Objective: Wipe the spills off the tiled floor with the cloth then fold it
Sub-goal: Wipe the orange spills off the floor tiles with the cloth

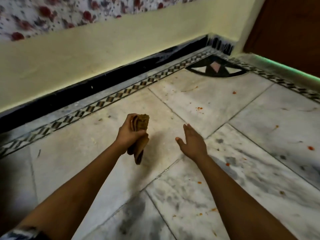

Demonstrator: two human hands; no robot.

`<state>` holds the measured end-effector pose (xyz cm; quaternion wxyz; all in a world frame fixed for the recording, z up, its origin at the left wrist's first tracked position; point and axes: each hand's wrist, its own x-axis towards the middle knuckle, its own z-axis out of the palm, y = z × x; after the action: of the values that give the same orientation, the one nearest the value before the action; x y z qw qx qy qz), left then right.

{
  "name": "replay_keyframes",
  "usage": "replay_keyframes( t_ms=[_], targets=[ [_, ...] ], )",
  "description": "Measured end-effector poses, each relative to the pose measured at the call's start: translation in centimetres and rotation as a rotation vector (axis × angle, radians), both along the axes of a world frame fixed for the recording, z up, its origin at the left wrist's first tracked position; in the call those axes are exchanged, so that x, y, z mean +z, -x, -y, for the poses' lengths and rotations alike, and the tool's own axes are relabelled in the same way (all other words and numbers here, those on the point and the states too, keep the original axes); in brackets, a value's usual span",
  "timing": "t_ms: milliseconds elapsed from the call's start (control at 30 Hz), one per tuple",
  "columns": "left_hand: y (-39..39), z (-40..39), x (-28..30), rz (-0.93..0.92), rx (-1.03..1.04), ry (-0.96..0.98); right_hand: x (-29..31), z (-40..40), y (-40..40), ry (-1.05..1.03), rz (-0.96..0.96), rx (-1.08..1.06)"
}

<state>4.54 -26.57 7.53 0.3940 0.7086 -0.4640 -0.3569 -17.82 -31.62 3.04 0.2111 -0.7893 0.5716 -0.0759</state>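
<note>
My left hand (129,135) is shut around a brown cloth (142,124), bunched and folded into a thick wad that sticks out above and below my fist, held above the floor. To its right, my right hand (191,142) hovers flat with fingers apart, holding nothing. The marble tiled floor (199,104) carries small red-orange spills: a spot at the far right (310,148), specks (199,108) beyond my right hand, another dot (234,92) farther back, and several small flecks near my right forearm (199,182).
A pale yellow wall (103,54) with a black skirting (121,77) runs along the left and back. A checkered inlay border (131,88) edges the floor. A brown wooden door (285,32) stands in the far right corner. Flowered fabric (52,13) hangs at top left.
</note>
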Motion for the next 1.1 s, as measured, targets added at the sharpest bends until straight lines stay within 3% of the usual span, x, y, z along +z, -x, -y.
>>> replay_keyframes(
  t_ms=[267, 533, 800, 1100],
  targets=[
    [6.9, 4.0, 2.0, 0.023, -0.123, 0.037, 1.1, 1.0, 6.9, 0.044, -0.06, -0.047],
    [8.5, 6.8, 0.6, 0.145, -0.043, -0.019, 0.5, 3.1, 9.3, 0.032, -0.134, -0.074],
    [6.2, 15.3, -3.4, 0.371, 0.041, 0.029, -3.5, 7.9, 7.6, 0.082, -0.227, -0.104],
    [4.7, 26.8, -6.3, 0.919, -0.157, 0.1, -8.2, 14.8, 6.8, 0.145, -0.213, -0.301]
  ],
)
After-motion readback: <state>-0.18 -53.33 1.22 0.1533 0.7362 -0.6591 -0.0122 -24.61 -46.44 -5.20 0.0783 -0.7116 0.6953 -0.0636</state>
